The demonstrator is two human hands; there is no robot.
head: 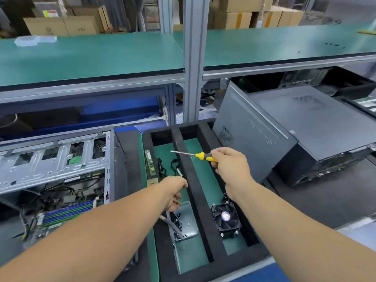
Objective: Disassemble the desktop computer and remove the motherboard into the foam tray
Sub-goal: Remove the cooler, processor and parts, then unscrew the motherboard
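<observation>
The open desktop computer lies at the left, its motherboard with memory sticks and cables showing inside. A black foam tray with two long compartments sits in the middle. My left hand hovers over the tray's left compartment with curled fingers, above a small metal tray of screws; whether it holds anything is hidden. My right hand grips a yellow-handled screwdriver over the right compartment, tip pointing left.
A cooler fan lies in the right compartment. A green circuit strip and black cables lie in the left one. A closed dark computer case stands at the right. A green shelf runs overhead.
</observation>
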